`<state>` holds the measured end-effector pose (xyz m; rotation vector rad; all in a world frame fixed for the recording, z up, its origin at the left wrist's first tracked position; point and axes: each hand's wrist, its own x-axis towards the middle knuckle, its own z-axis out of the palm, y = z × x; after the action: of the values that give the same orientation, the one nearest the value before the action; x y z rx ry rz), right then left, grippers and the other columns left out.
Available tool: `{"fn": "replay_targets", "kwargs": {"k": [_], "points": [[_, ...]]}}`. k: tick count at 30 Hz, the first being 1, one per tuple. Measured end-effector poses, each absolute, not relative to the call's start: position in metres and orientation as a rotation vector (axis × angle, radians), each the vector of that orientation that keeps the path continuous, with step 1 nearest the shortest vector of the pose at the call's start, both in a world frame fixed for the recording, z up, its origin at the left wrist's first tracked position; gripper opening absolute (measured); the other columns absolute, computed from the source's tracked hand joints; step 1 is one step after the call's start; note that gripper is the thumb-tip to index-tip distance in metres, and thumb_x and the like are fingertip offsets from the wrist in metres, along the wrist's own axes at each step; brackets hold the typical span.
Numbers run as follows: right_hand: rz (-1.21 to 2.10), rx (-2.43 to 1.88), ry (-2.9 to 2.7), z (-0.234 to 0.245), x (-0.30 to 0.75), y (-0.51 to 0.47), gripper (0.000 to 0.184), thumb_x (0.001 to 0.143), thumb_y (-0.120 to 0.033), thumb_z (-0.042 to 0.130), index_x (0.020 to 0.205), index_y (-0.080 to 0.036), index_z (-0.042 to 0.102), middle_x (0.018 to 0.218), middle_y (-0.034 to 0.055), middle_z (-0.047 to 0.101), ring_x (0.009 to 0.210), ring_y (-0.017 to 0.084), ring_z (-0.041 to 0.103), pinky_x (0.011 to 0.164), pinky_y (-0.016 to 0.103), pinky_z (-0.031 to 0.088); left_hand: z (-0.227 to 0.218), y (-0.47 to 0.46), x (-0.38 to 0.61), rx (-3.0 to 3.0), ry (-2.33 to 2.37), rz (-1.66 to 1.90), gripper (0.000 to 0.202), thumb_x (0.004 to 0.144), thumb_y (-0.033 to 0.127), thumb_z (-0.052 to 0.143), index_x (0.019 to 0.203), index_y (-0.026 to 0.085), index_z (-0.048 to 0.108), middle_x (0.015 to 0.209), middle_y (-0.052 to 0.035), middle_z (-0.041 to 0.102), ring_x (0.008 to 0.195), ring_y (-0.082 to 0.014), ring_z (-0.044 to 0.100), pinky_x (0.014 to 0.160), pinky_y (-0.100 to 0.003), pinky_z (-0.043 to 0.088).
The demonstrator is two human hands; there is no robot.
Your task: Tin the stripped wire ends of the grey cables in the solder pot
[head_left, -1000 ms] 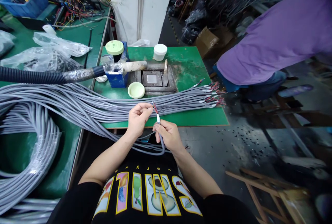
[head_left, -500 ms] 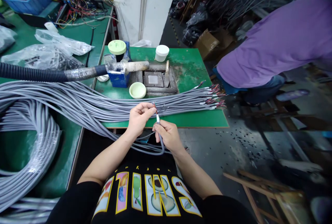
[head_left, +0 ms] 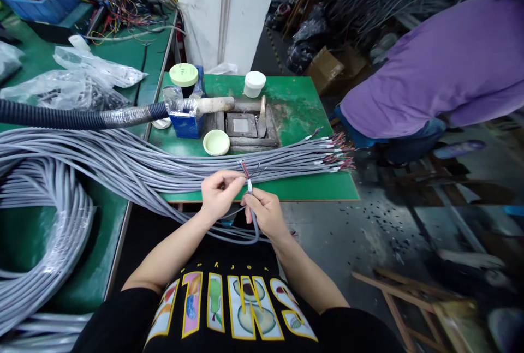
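1. Done: the grey cable [head_left: 256, 227] has its jacket off at the tip, and a white sleeve [head_left: 250, 184] sits just above the right hand's fingers.
2. Left: thin wires [head_left: 244, 168] splay beyond both hands, so arranging them looks unfinished; their tips are too small to judge.
3. Beyond the hands lies a cable bundle [head_left: 286, 163]; its ends, off to their right, show similar sleeves and loose wires.
4. The right hand [head_left: 268, 212] is curled closed around the cable, below the sleeve.
5. The left hand [head_left: 221, 192] has thumb and forefinger nearly together beside the wires' base; I cannot tell whether they pinch one.
6. The cable points tip-up between the hands, curving smoothly beneath the right one; its wires look reddish and dark.
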<state>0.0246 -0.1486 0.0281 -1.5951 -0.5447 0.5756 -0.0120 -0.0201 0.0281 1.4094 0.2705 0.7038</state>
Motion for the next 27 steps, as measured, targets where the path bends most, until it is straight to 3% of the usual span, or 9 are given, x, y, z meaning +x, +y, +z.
{"fn": "replay_targets", "kwargs": {"k": [3,7,11,27], "points": [[0.567,-1.594,-0.563,0.027,0.025,-0.149,0.034,0.087,-0.041,0.052,0.062,-0.018,0.055,0.038,-0.0044,0.051,0.035,0.008,0.042,0.050,0.023,0.040,0.026,-0.022,-0.016,1.576,0.090,0.745,0.012,0.074,0.028,0.070,0.078,0.018,0.074,0.056,0.0006,0.061,0.045,-0.0065,0.047,0.048,-0.020,0.038],[0.576,-1.609,-0.535,0.027,0.025,-0.150,0.032,0.086,-0.041,0.052,0.065,-0.017,0.058,0.039,-0.0045,0.052,0.036,0.007,0.041,0.050,0.022,0.039,0.020,-0.020,-0.012,1.372,0.238,0.670,0.019,0.080,0.032,0.064,0.087,0.016,0.072,0.049,0.0035,0.054,0.041,-0.0052,0.043,0.044,-0.018,0.034],[0.591,-1.621,-0.529,0.028,0.024,-0.149,0.031,0.086,-0.041,0.052,0.066,-0.017,0.058,0.039,-0.0045,0.052,0.035,0.007,0.040,0.045,0.021,0.034,0.017,-0.016,-0.005,1.203,0.341,0.586,0.019,0.075,0.033,0.070,0.081,0.015,0.070,0.044,0.0063,0.047,0.039,-0.0034,0.038,0.041,-0.016,0.029],[0.591,-1.663,-0.576,0.030,0.023,-0.147,0.028,0.085,-0.035,0.051,0.065,-0.018,0.057,0.040,-0.0051,0.052,0.036,0.007,0.042,0.046,0.021,0.036,0.027,-0.017,-0.002,1.083,0.387,0.497,0.021,0.067,0.031,0.075,0.073,0.014,0.064,0.045,0.0084,0.045,0.038,-0.0015,0.033,0.040,-0.015,0.028]]}}
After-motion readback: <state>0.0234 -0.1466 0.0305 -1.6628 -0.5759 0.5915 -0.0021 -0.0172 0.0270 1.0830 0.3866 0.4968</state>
